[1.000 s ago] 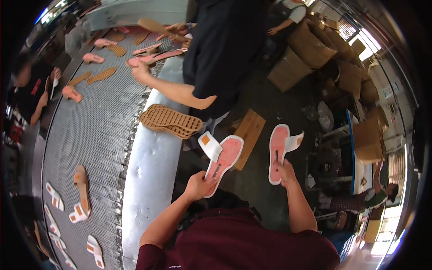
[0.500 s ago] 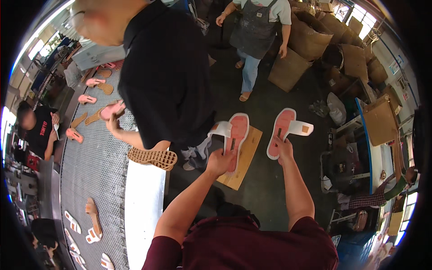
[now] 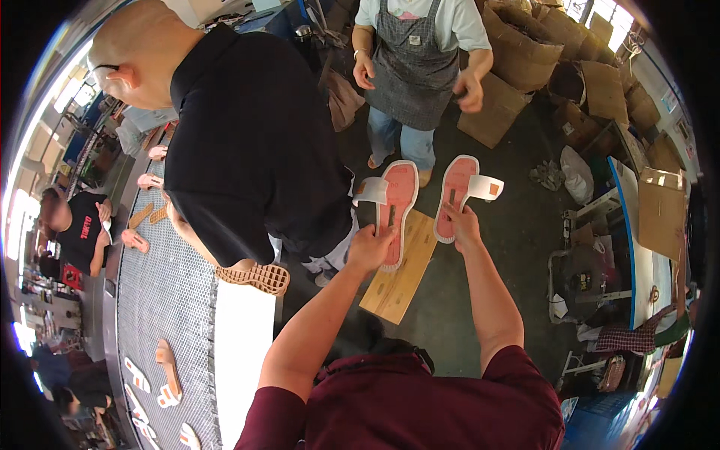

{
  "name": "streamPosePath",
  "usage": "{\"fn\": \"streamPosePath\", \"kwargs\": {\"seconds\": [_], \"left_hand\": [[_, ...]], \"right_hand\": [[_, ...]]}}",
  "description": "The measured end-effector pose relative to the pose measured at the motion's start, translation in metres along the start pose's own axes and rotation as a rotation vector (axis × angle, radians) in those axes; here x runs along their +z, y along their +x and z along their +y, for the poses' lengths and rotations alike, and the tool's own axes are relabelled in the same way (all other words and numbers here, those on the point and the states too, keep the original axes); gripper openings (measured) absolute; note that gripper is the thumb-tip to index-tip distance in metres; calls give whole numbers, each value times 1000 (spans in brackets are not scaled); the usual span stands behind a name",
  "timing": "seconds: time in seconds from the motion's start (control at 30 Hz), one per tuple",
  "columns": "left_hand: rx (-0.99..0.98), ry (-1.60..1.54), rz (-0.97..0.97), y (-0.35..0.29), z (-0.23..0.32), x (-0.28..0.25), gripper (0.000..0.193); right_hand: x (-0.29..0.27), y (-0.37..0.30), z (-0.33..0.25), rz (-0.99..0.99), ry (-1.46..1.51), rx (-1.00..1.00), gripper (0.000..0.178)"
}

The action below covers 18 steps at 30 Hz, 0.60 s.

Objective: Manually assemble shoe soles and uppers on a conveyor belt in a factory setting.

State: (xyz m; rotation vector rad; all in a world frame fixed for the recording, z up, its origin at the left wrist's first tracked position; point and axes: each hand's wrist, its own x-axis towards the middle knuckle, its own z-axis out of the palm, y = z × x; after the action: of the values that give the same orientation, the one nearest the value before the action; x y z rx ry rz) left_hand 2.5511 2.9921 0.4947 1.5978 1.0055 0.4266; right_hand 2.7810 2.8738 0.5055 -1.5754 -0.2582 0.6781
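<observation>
A pair of sandals is in my hands, each with a pink insole, a pale sole edge and a white strap. My left hand (image 3: 371, 247) is closed round the heel part of the left sandal (image 3: 402, 184), whose strap sticks out to the left. Round the heel half of the right sandal (image 3: 460, 175), my right hand (image 3: 463, 223) is closed too; that strap points right and bears a small brown patch. Both sandals are held apart in the air, toes pointing away from me, insoles facing up.
A mesh conveyor (image 3: 176, 292) with several sandals runs along the left, beside a white surface (image 3: 244, 337). One person in black (image 3: 255, 135) leans over it. An aproned person (image 3: 412, 67) stands ahead. Below my hands is a wooden board (image 3: 397, 296); cardboard boxes (image 3: 525, 45) pile at far right.
Both sandals have moved slightly away from me, still in my hands. The aproned person has come closer. The person in black has shifted left, and the view has turned a little.
</observation>
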Motion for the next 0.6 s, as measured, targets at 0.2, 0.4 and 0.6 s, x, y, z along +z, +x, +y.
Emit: {"fn": "streamPosePath", "kwargs": {"seconds": [0.2,0.4,0.6], "left_hand": [[3,88,-15,-6,23,-4,55],[-24,43,-61,6,17,6,46],[-24,3,-96,17,30,14,58]], "right_hand": [[-3,3,-3,5,-20,13,21],[-11,8,-9,26,30,-28,21],[-19,12,-18,33,40,30,31]]}}
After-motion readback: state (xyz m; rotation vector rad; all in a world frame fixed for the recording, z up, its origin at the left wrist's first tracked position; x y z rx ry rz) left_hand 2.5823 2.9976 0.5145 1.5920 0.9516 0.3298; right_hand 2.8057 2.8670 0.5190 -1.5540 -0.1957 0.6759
